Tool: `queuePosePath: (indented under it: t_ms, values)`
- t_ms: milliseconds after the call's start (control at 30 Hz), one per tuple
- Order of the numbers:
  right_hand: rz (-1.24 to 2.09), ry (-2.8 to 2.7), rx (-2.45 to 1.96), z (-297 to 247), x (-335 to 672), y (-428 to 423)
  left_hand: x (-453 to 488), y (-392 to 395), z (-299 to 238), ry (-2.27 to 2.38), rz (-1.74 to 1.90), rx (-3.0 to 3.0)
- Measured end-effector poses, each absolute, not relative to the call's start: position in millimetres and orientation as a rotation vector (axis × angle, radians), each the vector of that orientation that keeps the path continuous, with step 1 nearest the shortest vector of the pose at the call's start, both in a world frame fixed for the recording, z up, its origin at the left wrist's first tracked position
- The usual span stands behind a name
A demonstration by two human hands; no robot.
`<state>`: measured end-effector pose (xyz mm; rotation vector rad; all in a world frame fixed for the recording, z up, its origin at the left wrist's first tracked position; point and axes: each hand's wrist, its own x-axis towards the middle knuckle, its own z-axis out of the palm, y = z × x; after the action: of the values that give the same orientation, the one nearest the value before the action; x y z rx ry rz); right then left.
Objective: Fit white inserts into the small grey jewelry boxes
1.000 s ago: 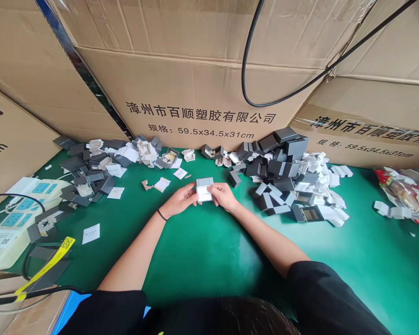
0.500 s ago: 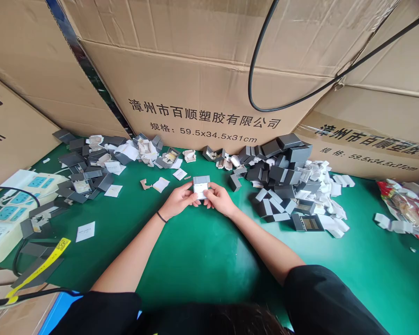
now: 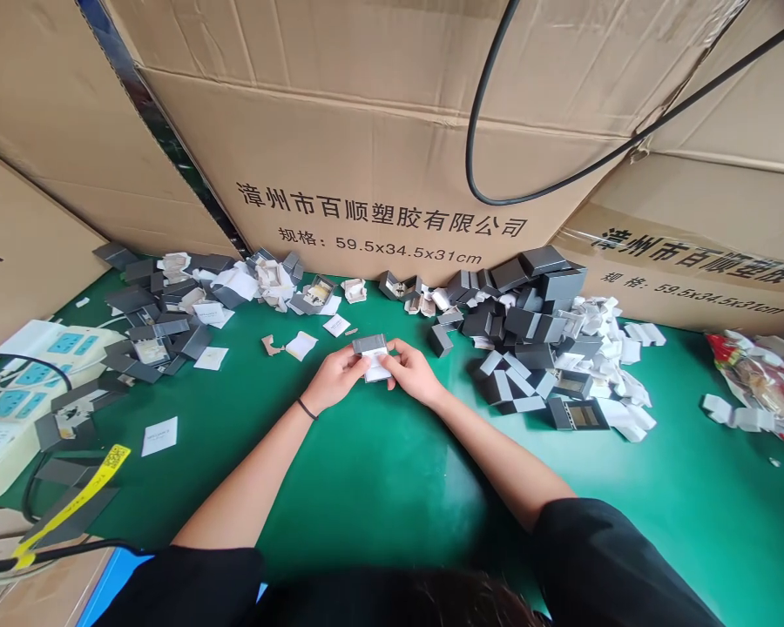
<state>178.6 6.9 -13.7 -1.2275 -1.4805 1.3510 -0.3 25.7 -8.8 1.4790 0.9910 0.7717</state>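
Small grey-and-white box (image 3: 371, 345), pinched between left hand (image 3: 334, 378) and right hand (image 3: 415, 374), near the middle of the green table (image 3: 372, 479). Toward the table's back right, a heap of dark boxes (image 3: 523, 324) and white pieces (image 3: 606, 326); at the table's left edge, a power strip (image 3: 19, 405).

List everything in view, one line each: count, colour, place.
Small box: one, grey and white, between both hands
Left box pile: many, dark grey, back left
Right box pile: many, dark grey, back right
Paper inserts: many, white, among and beside the piles
Printed cards: several, white, mostly left
Power strip: one, off-white with blue sockets, left edge
Tag: one, yellow, lower left
Looped cable: one, black, upper right
Cartons: several, brown, around the table
Plastic packet: one, red and clear, far right
Table: one, green, beneath
Wristband: one, black, left wrist
Sleeves: two, black, bottom
Left hand; right hand: bare, holding the small box
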Motion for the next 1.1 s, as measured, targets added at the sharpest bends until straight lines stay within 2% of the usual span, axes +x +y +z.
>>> queuePosePath:
  t_ms: [567,833,1100]
  values:
    - [1.375,-1.409,-1.105,-13.2,168.1,1.3,0.8,20.8,0.2,0.815,0.907,1.475]
    - [1.417,-1.072,-1.181,-12.9,166.8,1.6,2.9,24.7,-6.0,0.893,0.852,1.375]
    - [1.351,-1.236,-1.140,-19.8,167.2,0.3,3.7,23.4,-9.9,0.959,0.880,1.346]
